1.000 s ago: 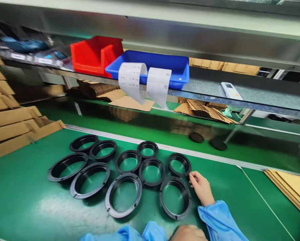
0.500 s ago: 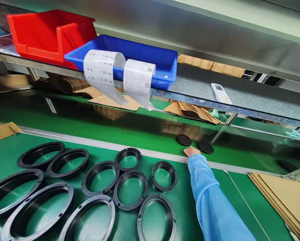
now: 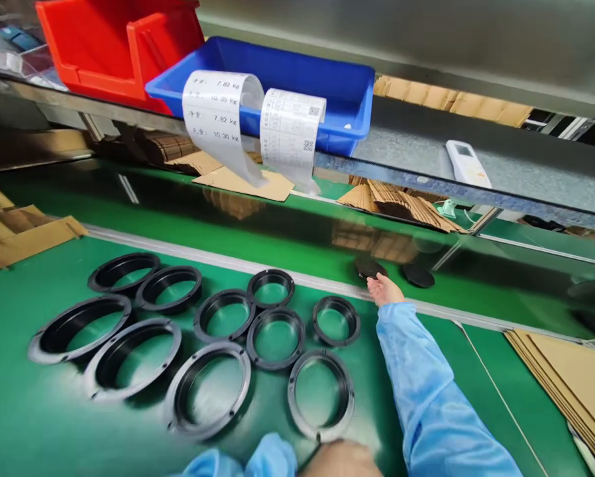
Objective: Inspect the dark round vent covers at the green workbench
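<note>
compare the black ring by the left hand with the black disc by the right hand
The black ring by the left hand is an open hoop with the green mat showing through, while the black disc at the right hand looks solid. The ring lies on the mat; the disc lies beyond the metal rail, on a glossier green surface. Both are round and lie flat.

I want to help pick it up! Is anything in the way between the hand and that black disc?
Nothing visible is in the way. The right hand already reaches past the metal rail, and its fingertips are right at the black disc.
</note>
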`<state>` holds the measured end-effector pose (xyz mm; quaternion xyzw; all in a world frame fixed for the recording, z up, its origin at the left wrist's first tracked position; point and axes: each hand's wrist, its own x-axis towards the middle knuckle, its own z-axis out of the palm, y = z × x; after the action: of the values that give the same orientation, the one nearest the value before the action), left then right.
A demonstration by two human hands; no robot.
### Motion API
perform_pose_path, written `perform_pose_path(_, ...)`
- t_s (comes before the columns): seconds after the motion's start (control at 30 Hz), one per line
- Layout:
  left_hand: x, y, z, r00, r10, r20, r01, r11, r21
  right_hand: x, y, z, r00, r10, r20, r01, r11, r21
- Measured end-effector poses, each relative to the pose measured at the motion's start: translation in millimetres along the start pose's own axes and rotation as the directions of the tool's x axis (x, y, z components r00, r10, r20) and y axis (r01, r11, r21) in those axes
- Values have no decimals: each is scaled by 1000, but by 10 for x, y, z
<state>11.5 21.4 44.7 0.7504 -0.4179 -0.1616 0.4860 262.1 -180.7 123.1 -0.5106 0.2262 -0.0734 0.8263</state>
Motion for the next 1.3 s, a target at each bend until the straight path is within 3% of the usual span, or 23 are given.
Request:
perform_pose_path(0.1, -52, 223, 62, 999, 17, -42, -17, 1000, -2, -670, -34, -217, 995, 70, 76, -72, 997, 31)
perform_pose_path(0.2, -145, 443, 6, 993, 28, -113, -33, 999, -43, -1424, -65, -426, 984, 75, 163, -86, 994, 60)
perform_pose_path(0.27, -249, 600, -54, 982, -44, -182, 13, 985, -172, -1928, -39, -540, 974, 53, 221, -69, 996, 64)
perform_pose_path(0.33, -371, 748, -113, 945, -161, -286, 45, 927, -373, -2395, 51, -618, 955, 13, 297, -27, 999, 45)
perform_pose_path(0.4, -477, 865, -180, 850, -281, -446, -40, 809, -586, -2799, 202, -646, 930, -8, 368, 2, 1000, 16)
perform_pose_path(0.47, -544, 943, -268, 734, -399, -550, -222, 624, -749, -3124, 395, -621, 915, 8, 403, -9, 1000, 1)
perform_pose_path(0.5, -565, 966, -320, 717, -445, -537, -290, 510, -810, -3256, 499, -594, 909, 26, 416, -28, 1000, 0)
perform_pose_path(0.57, -600, 986, -430, 793, -473, -384, -291, 260, -921, -3464, 704, -522, 891, 68, 449, -76, 997, -1)
perform_pose_path(0.63, -654, 979, -531, 878, -429, -214, -205, 67, -976, -3604, 881, -445, 861, 122, 494, -135, 991, -10)
perform_pose_path(0.67, -692, 970, -572, 893, -414, -178, -190, 14, -982, -3653, 952, -409, 845, 149, 514, -164, 986, -16)
perform_pose_path(0.77, -841, 935, -651, 891, -414, -187, -224, -42, -974, -3736, 1078, -320, 800, 207, 562, -224, 974, -40)
perform_pose_path(0.9, -1029, 912, -686, 873, -436, -220, -262, -37, -964, -3732, 1140, -297, 766, 245, 595, -212, 969, -126)
perform_pose_path(0.97, -1083, 917, -689, 843, -440, -308, -344, -1, -939, -3691, 1175, -343, 786, 238, 571, -139, 967, -212)
perform_pose_path(1.03, -1109, 924, -684, 823, -436, -364, -399, 12, -917, -3639, 1209, -418, 835, 169, 523, 0, 951, -308)
perform_pose_path(1.1, -1116, 922, -669, 838, -424, -345, -392, -26, -920, -3595, 1222, -499, 886, 28, 463, 177, 902, -394)
perform_pose_path(1.17, -1113, 910, -643, 872, -403, -278, -341, -93, -935, -3572, 1206, -559, 898, -176, 402, 365, 808, -463)
perform_pose_path(1.23, -1104, 894, -610, 893, -386, -231, -305, -144, -941, -3576, 1171, -585, 819, -406, 406, 572, 630, -525)
perform_pose_path(1.3, -1090, 882, -575, 899, -380, -219, -301, -172, -938, -3606, 1139, -579, 657, -552, 514, 746, 378, -548)
